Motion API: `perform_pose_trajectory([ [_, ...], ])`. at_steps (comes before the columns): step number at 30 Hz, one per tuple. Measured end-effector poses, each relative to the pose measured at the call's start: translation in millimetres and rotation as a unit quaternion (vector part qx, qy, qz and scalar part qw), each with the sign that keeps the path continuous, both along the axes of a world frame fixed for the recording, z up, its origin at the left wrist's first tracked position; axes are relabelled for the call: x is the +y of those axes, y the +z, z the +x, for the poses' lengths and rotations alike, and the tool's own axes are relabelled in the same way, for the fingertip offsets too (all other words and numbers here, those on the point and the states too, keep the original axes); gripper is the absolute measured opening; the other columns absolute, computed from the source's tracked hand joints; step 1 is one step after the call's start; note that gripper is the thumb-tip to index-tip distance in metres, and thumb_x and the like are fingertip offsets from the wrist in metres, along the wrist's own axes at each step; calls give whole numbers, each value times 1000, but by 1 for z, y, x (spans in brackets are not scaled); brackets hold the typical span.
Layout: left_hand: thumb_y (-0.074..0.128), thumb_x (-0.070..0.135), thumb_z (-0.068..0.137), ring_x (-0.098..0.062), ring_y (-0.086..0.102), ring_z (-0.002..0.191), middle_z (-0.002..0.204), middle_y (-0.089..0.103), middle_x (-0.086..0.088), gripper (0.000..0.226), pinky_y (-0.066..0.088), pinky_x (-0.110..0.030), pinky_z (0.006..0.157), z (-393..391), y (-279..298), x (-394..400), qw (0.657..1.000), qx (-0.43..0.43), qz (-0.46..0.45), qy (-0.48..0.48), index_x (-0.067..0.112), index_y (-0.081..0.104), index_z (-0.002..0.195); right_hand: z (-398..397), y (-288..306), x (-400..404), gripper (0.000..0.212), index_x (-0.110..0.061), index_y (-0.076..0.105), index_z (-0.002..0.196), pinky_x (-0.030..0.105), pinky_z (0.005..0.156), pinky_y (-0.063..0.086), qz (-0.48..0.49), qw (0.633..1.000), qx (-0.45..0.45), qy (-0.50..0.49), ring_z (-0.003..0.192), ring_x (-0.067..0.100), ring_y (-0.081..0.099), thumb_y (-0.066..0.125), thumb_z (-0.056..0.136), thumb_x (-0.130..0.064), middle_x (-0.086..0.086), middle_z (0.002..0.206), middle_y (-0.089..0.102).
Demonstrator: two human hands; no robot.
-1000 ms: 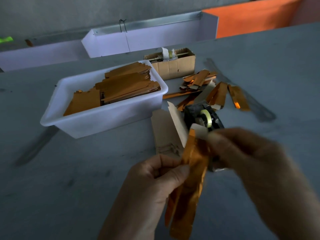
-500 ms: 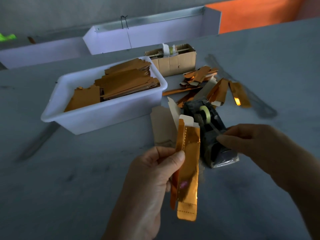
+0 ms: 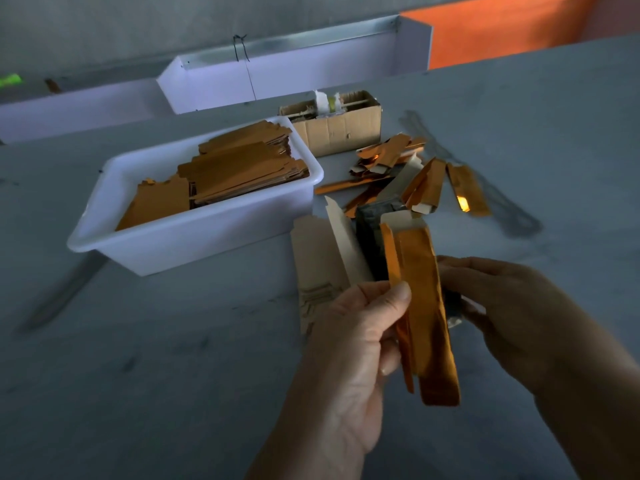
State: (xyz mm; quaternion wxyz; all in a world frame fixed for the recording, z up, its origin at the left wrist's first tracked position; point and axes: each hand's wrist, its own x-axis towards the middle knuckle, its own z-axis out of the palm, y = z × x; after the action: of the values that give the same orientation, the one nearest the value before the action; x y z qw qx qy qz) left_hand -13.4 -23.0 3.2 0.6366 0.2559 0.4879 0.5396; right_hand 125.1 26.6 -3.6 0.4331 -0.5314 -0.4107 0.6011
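golden foil carton [image 3: 423,292], long and flattened, pale flap on top.

**Grey table, clutter on the far half**

I see a grey table [image 3: 138,358], scuffed and dimly lit. A white tub [image 3: 194,237] sits left of centre. A cardboard box [image 3: 341,131] stands just behind the tub's far right corner. Loose gold blanks [image 3: 388,157] lie scattered right of the tub, with one gold strip [image 3: 467,188] beside them. A dark tape dispenser [image 3: 370,233] sits in front of the scatter, a flat beige blank [image 3: 318,258] against its left side.
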Motion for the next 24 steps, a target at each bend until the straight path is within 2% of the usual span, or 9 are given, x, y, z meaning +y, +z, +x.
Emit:
perform_pose_trajectory([
  [3, 61, 14, 89, -11, 40, 54, 107, 62, -35, 26, 26, -13, 35, -1, -5, 2, 1000, 18, -3, -7, -7, 64, 103, 3, 5, -2, 23, -5, 72, 74, 22, 66, 49, 0, 998, 55, 10, 68, 9, 69, 61, 68, -24, 10, 81, 74],
  [5, 61, 15, 88, -11, 40, 53, 99, 65, -33, 18, 26, -13, 35, -1, -7, 3, 1000, 25, 2, -14, 0, 66, 95, 5, 3, -8, 28, -6, 74, 73, 29, 86, 44, 24, 999, 19, 19, 88, 5, 67, 62, 64, -30, 2, 92, 74],
  [7, 64, 16, 81, -10, 39, 49, 82, 66, -24, 15, 26, -13, 34, -2, -8, 2, 1000, 17, 9, -18, 3, 66, 88, 3, 1, -15, 15, -14, 75, 73, 36, 101, 37, 48, 998, -47, 6, 111, 3, 56, 69, 67, -25, -9, 107, 70],
  [8, 66, 18, 76, -9, 38, 47, 75, 64, -17, 17, 26, -13, 33, -3, -7, 2, 1000, 14, 11, -18, 4, 66, 86, 2, 0, -17, 7, -14, 75, 70, 35, 102, 37, 59, 995, -84, -12, 115, 2, 53, 70, 72, -20, -12, 114, 66],
  [10, 66, 21, 69, -8, 38, 45, 67, 62, -10, 21, 25, -13, 32, -5, -5, 1, 1000, 16, 11, -17, 4, 65, 83, -1, -5, -20, 13, -14, 71, 65, 25, 88, 43, 94, 982, -157, -43, 107, -1, 55, 69, 78, -17, -15, 124, 58],
  [13, 66, 19, 72, -13, 40, 54, 90, 65, -33, 34, 24, -13, 32, -12, -3, 1, 1000, 27, 8, -7, -4, 65, 97, -5, -8, -25, 15, -19, 67, 66, 14, 70, 44, 152, 963, -214, -66, 96, -8, 56, 70, 80, -14, -14, 126, 54],
  [16, 66, 19, 74, -17, 41, 61, 105, 63, -36, 35, 25, -12, 32, -13, 1, 5, 999, 31, 31, -10, -5, 63, 100, -7, -14, -29, 19, -21, 64, 63, 20, 80, 48, 200, 946, -242, -83, 107, 0, 57, 70, 78, -13, -13, 128, 54],
  [21, 65, 13, 83, -12, 43, 50, 83, 71, -20, 6, 27, -12, 33, -6, 1, 11, 997, 45, 14, -54, 8, 66, 84, -12, -18, -34, 13, -27, 62, 59, 34, 90, 49, 204, 947, -222, -113, 111, 5, 59, 66, 70, -30, -14, 126, 56],
  [24, 66, 11, 85, -5, 44, 39, 67, 62, -8, 7, 29, -11, 32, -4, 2, 13, 997, 61, 2, -47, 11, 66, 77, -13, -22, -36, 9, -27, 64, 61, 39, 92, 50, 205, 949, -209, -119, 112, 7, 59, 67, 70, -27, -14, 126, 56],
])
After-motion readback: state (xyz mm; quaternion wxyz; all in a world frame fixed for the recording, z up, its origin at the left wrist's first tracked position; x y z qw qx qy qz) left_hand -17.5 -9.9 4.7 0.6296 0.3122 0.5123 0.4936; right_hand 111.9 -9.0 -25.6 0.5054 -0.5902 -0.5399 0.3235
